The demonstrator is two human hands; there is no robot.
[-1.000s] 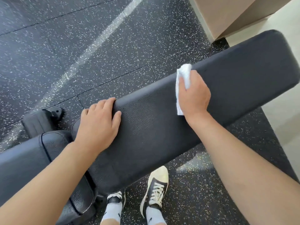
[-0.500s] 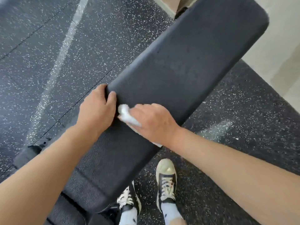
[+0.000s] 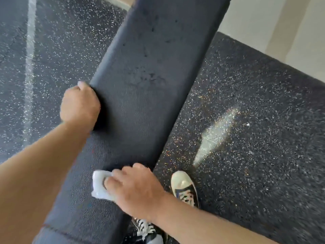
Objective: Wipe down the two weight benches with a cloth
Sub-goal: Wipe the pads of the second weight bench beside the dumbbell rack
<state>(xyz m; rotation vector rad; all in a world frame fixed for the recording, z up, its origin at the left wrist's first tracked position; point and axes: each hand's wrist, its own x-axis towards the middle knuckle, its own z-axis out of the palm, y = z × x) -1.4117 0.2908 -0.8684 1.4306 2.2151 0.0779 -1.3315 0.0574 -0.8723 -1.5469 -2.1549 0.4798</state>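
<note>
A long black padded weight bench [image 3: 149, 76] runs from the top centre down to the lower left. Damp streaks and spots mark its upper half. My left hand [image 3: 80, 104] grips the bench's left edge, fingers curled over the side. My right hand [image 3: 133, 189] presses a crumpled white cloth [image 3: 99, 185] onto the pad near its right edge, low in the view, with fingers curled over the cloth. Most of the cloth is hidden under the hand. Only one bench is in view.
Black speckled rubber flooring [image 3: 255, 138] surrounds the bench, with a pale line [image 3: 29, 67] on the left. My feet in black-and-cream sneakers [image 3: 184, 189] stand right of the bench. A light wall [image 3: 281, 29] rises at the upper right.
My right hand has dragged the cloth along the pad towards me, from the far part to the near part. The left hand has shifted from resting on top to gripping the left edge. The view has swung.
</note>
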